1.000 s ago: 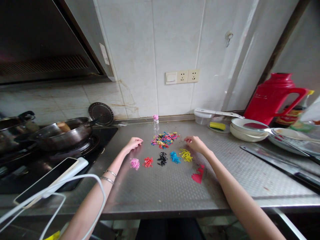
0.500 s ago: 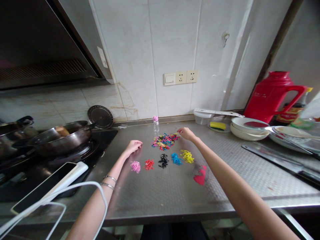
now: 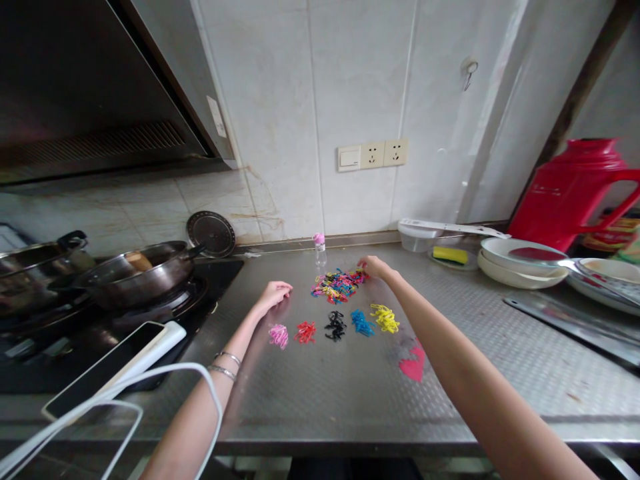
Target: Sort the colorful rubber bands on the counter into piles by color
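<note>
Well, no brand or label can be read from here: the sticker (image 3: 216, 117) on the side of the range hood is too small to make out, and the red thermos jug (image 3: 570, 193) shows only faint embossing.

The right hand (image 3: 376, 267) reaches to the far right edge of the mixed pile of coloured bands (image 3: 338, 285), fingers gathered and touching it. Whether it has pinched a band I cannot tell. The left hand (image 3: 274, 293) rests on the steel counter (image 3: 320, 393) to the left of that pile, fingers loosely curled under, nothing showing in it. Two thin bracelets (image 3: 225, 363) sit on its wrist.

Nearer the counter's front edge than the mixed pile lie five small sorted heaps in a row — pink heap (image 3: 279, 335), red heap (image 3: 305, 331), black heap (image 3: 335, 325), blue heap (image 3: 361, 322), yellow heap (image 3: 385, 318) — each set apart from its neighbour. One red scrap (image 3: 414, 367) lies flat on the counter beside the right forearm. One tiny bottle with a pink cap (image 3: 319, 249) stands upright behind the mixed pile.

On the wall there is one plate with one switch and two sockets (image 3: 373, 155), and one hook (image 3: 469, 69). Two pans (image 3: 140, 267) sit on the stove, and one round lid (image 3: 211, 233) leans against the tiles. One phone (image 3: 107, 367) lies at the stove's corner.
</note>
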`<state>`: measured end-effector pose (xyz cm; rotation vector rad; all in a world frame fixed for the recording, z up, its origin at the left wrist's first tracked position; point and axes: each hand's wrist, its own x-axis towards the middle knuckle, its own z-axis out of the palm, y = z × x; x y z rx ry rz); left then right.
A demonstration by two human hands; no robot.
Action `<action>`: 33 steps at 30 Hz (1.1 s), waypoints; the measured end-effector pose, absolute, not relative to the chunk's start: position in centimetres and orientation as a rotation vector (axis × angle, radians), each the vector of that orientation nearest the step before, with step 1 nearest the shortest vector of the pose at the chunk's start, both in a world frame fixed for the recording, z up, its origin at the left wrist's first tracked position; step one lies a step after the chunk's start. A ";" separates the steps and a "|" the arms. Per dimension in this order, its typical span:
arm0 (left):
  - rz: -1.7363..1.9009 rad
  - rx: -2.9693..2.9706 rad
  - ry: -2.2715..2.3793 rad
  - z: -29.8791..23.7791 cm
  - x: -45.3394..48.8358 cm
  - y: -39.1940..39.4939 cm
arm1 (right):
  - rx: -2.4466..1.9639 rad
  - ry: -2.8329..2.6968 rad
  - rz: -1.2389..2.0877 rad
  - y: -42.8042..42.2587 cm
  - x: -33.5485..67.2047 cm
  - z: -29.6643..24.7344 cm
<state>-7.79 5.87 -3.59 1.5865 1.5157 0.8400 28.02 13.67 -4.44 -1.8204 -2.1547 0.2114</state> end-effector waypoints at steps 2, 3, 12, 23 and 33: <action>0.840 1.592 1.520 -3.6 -7.8 5.8 | -1.825 -2.159 0.201 13.8 28.0 -4.5; 0.840 1.595 1.522 -3.6 -7.8 5.8 | -1.827 -2.159 0.195 13.8 28.0 -4.5; 0.835 1.596 1.508 -3.7 -7.8 6.1 | -1.833 -2.146 0.163 13.6 27.5 -4.5; 0.849 1.593 1.502 -3.5 -7.7 5.9 | -1.667 -2.200 0.201 9.7 28.4 -2.2; 0.847 1.611 1.471 -3.4 -7.9 5.9 | -1.521 -2.256 0.858 2.0 30.4 -1.1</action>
